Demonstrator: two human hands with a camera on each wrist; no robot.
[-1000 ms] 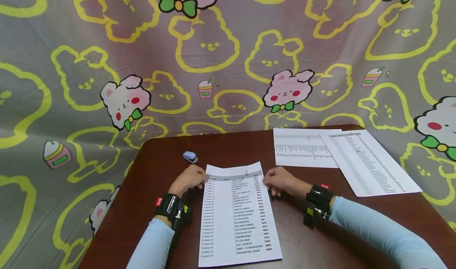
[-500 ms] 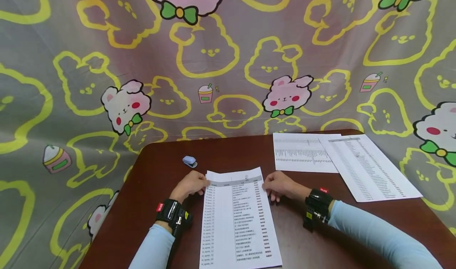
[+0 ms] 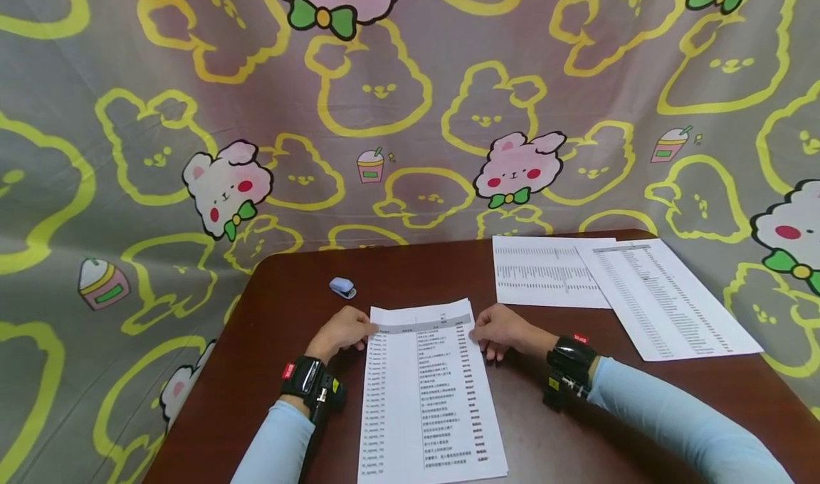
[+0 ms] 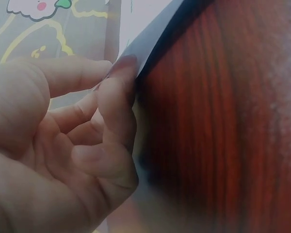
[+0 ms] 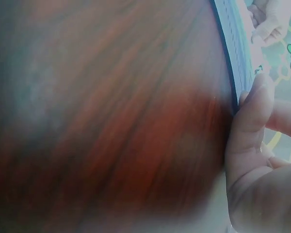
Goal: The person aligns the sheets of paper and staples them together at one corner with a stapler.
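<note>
We see white printed paper stack [image 3: 423,398] between hands at dark red-brown wooden worktop [image 3: 295,274]. Left hand [image 3: 344,329] pinches its left edge near far end; right hand [image 3: 504,327] pinches right edge opposite. We note small pale-blue stapler [image 3: 342,286] beyond left hand, overlapping white printed sheets [image 3: 669,302] at far right.

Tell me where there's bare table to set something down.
Bare tabletop: between the stapler and loose sheets, and between the held papers and right sleeve. Crowded: back right, under the loose sheets, and the middle, around left hand and right hand.
</note>
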